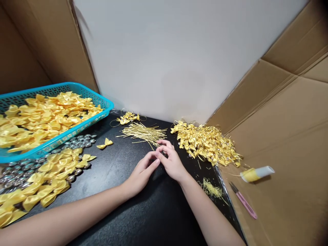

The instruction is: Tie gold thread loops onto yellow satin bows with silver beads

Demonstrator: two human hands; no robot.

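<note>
My left hand [141,173] and my right hand [173,163] meet above the black tabletop [143,212], fingertips touching. The fingers of each are curled in a pinch. Whatever lies between them, if anything, is hidden or too small to make out. Just beyond the fingertips lies a loose bundle of thin gold cords [143,132], which my right fingers partly overlap. A single yellow satin bow [105,143] rests to the left of the bundle.
At left stands a blue basket [74,131] of yellow bows, with more bows [55,171] and silvery beads [19,171] before it. Finished-looking bows with cords [207,143] are heaped right. Thread scraps [212,188], pink-handled snips [244,203] and a thread spool [257,173] lie nearby.
</note>
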